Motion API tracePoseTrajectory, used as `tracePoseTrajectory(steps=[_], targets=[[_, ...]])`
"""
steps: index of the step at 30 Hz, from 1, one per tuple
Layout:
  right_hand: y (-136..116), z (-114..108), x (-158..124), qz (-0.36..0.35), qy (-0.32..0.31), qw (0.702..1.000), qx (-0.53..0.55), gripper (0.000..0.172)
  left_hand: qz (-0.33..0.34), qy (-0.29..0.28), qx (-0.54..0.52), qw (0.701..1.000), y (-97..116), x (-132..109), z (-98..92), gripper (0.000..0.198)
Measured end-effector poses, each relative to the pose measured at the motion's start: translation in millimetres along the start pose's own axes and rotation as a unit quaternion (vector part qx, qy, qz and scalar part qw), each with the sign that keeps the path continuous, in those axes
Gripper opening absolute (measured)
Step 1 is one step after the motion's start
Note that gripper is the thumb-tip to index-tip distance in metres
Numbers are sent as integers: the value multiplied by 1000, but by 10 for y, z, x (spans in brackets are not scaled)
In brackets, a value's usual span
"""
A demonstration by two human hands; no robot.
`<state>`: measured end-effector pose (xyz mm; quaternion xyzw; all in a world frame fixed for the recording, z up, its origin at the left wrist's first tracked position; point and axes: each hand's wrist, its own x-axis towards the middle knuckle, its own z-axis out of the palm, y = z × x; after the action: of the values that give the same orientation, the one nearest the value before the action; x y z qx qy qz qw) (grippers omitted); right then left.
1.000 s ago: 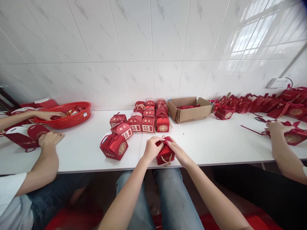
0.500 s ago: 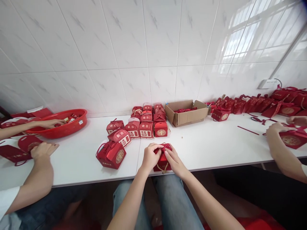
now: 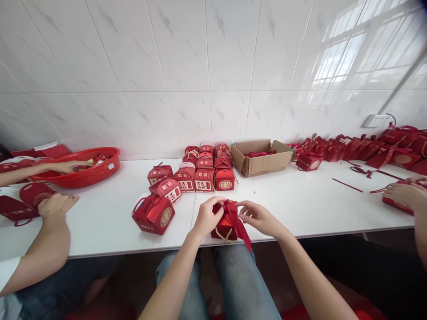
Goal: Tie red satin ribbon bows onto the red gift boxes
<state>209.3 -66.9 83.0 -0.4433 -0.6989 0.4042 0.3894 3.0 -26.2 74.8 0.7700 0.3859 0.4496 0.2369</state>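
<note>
A small red gift box [image 3: 217, 232] with a twisted gold cord on its front stands at the table's near edge, in front of me. On its top is a knotted dark red ribbon [image 3: 243, 231], one tail hanging down over the right side. My left hand [image 3: 207, 218] pinches the ribbon at the knot, its fingertips partly hidden by the loops. Just right of the knot, my right hand [image 3: 259, 218] has its fingers apart, the index fingertip close to the ribbon; whether it touches is unclear.
Several red gift boxes [image 3: 204, 180] are grouped ahead, with more [image 3: 153, 215] to my left. A cardboard carton [image 3: 267, 165] holds red ribbons. Left, a person's hand [image 3: 68, 166] reaches into a red basin [image 3: 110, 168]. Right, another person's hands [image 3: 403, 194] work at a box.
My right hand has let go at the knot and moved right, its fingers spreading. A ribbon tail now hangs down the box's right side. My left hand keeps its pinch.
</note>
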Motion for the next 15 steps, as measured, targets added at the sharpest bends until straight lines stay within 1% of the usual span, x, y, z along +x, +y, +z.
tracePoseTrajectory(steps=[1, 3, 5, 7, 9, 13, 15], targets=[[-33, -51, 45, -13, -4, 999, -42, 30, -9, -6, -9, 1000, -8, 2, -8, 27], [-69, -108, 181, -55, -1, 994, -95, 33, -24, -22, -30, 999, -22, 9, -27, 30], [-52, -103, 350, -104, -33, 989, -98, 44, -30, -37, -49, 998, -26, 17, -47, 33], [4, -63, 504, -133, -79, 985, -80, 49, -30, -48, -60, 997, -20, 21, -68, 35], [70, -22, 600, -134, -85, 985, -62, 44, -29, -56, -62, 996, -8, 22, -86, 35], [142, 5, 609, -123, -33, 991, -48, 19, -27, -74, -53, 995, 6, 29, -102, 30], [147, 0, 578, -125, -22, 991, -46, 13, -22, -80, -48, 995, 4, 38, -100, 29]])
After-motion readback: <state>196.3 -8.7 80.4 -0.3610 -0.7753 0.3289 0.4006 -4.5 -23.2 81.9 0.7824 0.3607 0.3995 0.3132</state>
